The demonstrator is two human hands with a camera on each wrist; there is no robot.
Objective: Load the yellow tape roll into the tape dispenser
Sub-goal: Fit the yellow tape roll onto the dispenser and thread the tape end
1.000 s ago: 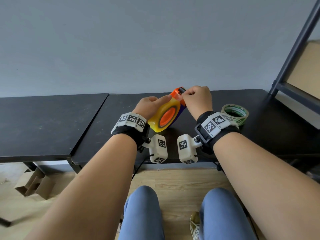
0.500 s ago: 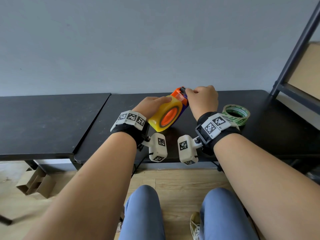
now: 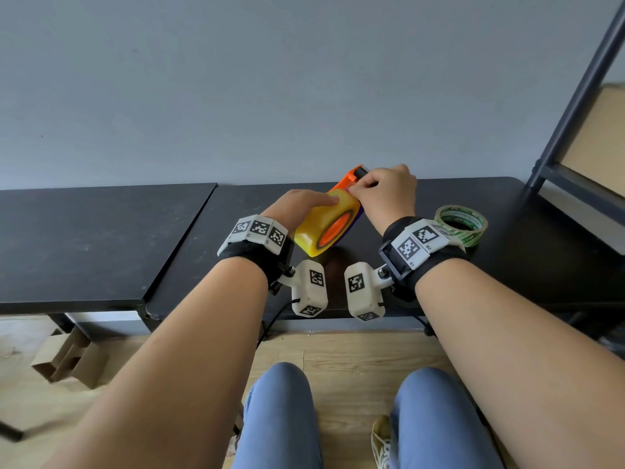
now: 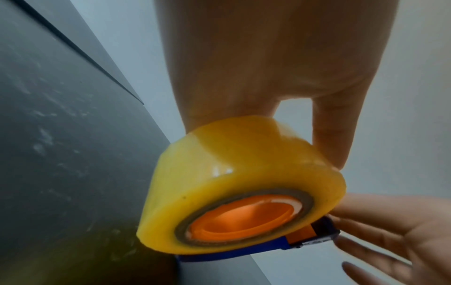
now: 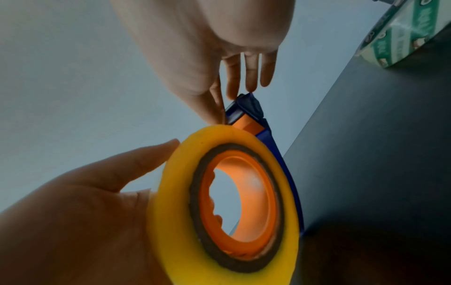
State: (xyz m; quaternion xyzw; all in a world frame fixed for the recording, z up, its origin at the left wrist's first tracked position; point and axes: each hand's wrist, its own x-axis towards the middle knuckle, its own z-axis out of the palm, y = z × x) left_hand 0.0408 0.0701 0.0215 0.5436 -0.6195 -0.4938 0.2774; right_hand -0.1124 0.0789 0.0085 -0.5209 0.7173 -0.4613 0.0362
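1. The left hand (image 3: 297, 208) grips the yellow tape roll (image 3: 324, 228), its thumb lying along the top of the roll and its fingers curled round the far side, just as it did half a second earlier.
2. The roll already sits on the orange hub of the tape dispenser (image 3: 351, 179), whose blue body shows behind it in the wrist views; the pair is held tilted above the black table (image 3: 422, 299), in much the same place as before.
3. The right hand (image 3: 385, 194) has shifted slightly: its thumb and forefinger now pinch at the top of the roll, just below the dispenser's orange head, where earlier they were at the head itself. Its other fingers hang nearly straight behind the dispenser.
4. Whether a tape end lies between those fingertips cannot be told.
5. A green tape roll (image 3: 461, 225) lies flat on the table, right of the right wrist.
6. A second black table (image 3: 84, 245) adjoins on the left; a grey wall (image 3: 270, 79) stands behind, a dark metal shelf (image 3: 575, 106) at far right.
7. Folded cardboard (image 3: 67, 360) lies on the wooden floor (image 3: 345, 353), near left.
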